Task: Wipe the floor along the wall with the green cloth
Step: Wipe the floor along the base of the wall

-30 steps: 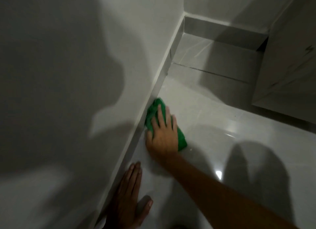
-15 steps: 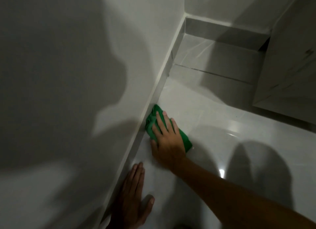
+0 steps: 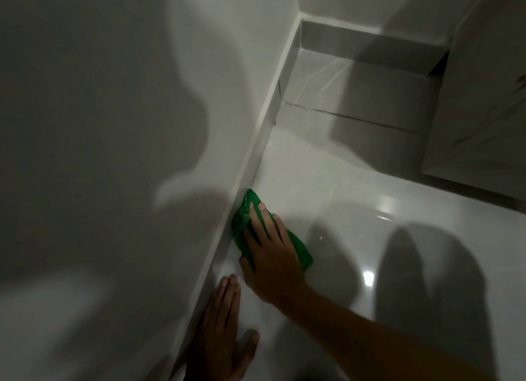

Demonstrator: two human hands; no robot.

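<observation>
A green cloth lies crumpled on the glossy white tile floor, pushed against the base of the white wall on the left. My right hand presses flat on top of the cloth, fingers spread and pointing toward the far corner; most of the cloth is hidden under it. My left hand rests palm down on the floor right beside the skirting, a little nearer to me than the cloth, holding nothing.
The skirting runs to a far corner where a grey tiled step rises. A pale cabinet side stands at the right. Dark shadows fall on the wall and the floor at the right.
My right hand has drawn the green cloth back along the wall toward me, closer to my left hand. The left hand stays planted on the floor.
</observation>
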